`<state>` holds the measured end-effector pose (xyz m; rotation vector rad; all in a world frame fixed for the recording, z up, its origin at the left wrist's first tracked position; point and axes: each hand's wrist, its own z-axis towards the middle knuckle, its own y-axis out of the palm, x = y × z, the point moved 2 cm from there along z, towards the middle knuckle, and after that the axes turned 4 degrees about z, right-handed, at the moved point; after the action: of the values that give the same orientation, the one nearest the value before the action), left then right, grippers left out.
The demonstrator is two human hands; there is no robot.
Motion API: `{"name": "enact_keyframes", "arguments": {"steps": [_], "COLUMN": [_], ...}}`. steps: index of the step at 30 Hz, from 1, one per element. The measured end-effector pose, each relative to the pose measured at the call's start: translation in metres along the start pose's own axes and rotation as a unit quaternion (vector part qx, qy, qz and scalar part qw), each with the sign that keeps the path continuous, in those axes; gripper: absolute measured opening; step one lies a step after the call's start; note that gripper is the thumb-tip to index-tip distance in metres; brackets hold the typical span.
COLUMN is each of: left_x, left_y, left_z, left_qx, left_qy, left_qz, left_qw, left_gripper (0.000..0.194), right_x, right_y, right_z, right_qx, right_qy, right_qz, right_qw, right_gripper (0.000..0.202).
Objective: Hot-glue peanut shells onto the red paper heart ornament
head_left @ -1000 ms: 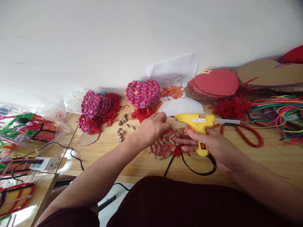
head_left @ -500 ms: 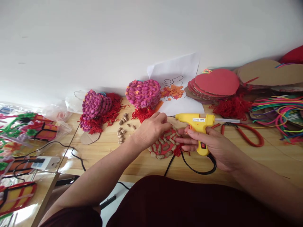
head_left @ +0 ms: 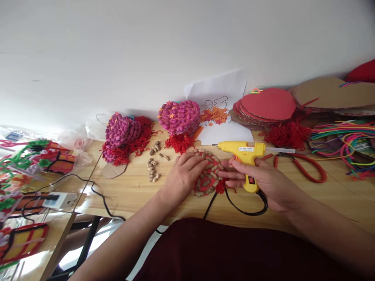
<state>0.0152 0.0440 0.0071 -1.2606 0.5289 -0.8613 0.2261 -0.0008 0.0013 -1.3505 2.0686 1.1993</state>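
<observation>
My right hand (head_left: 263, 179) grips a yellow hot glue gun (head_left: 242, 152) by its handle, a clear glue stick poking out of its back and its nozzle pointing left. Some fingers of that hand stretch forward past the trigger to the edge of a red board (head_left: 213, 168) covered with peanuts (head_left: 207, 180). My left hand (head_left: 185, 173) lies over the left part of this board, fingers extended and touching the peanuts. Whether anything is under those fingertips is hidden. A red yarn tassel (head_left: 221, 186) hangs at the board's near edge.
Loose peanuts (head_left: 152, 169) lie to the left. Behind stand pink-purple peanut hearts (head_left: 180, 117), a paper (head_left: 225, 134) with orange leaf cutouts, and stacked red boards (head_left: 268, 103). Red-handled pliers (head_left: 310, 168) rest at right. The gun's black cord (head_left: 249, 214) loops near the front edge.
My left hand has come down and slightly left, from bent fingers at the board's far edge to lying stretched over its left side. My right hand holds the glue gun almost unmoved.
</observation>
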Motion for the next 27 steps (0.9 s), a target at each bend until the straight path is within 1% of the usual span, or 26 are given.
{"name": "enact_keyframes", "arguments": {"steps": [3,6,14,20,23,27], "left_x": [0.009,0.013,0.014,0.015,0.014,0.013], "left_y": [0.002,0.002,0.005,0.007,0.010,0.013], "left_z": [-0.002,0.000,0.004,0.003,0.001,0.000], "left_qx": [-0.032,-0.061,-0.085,-0.071,-0.058,-0.055], "left_qy": [-0.004,-0.004,0.013,0.014,0.014,0.014], "left_qz": [0.040,0.072,0.123,0.144,0.148,0.146], "left_qw": [0.999,0.996,0.989,0.987,0.987,0.988], "left_gripper": [0.039,0.042,0.042,0.040,0.040,0.040], "right_x": [0.000,0.000,0.001,0.003,0.004,0.003], "right_y": [0.000,0.000,-0.002,-0.003,-0.003,-0.003], "right_z": [0.000,0.001,0.001,0.005,0.005,0.004], "right_qx": [-0.002,-0.006,-0.010,-0.009,-0.011,-0.006], "right_qy": [-0.001,-0.002,-0.004,-0.009,-0.007,-0.008], "right_qz": [0.002,-0.001,-0.007,-0.009,-0.005,-0.004], "right_qw": [1.000,1.000,1.000,1.000,1.000,1.000], "right_gripper": [0.017,0.019,0.020,0.021,0.018,0.015]}}
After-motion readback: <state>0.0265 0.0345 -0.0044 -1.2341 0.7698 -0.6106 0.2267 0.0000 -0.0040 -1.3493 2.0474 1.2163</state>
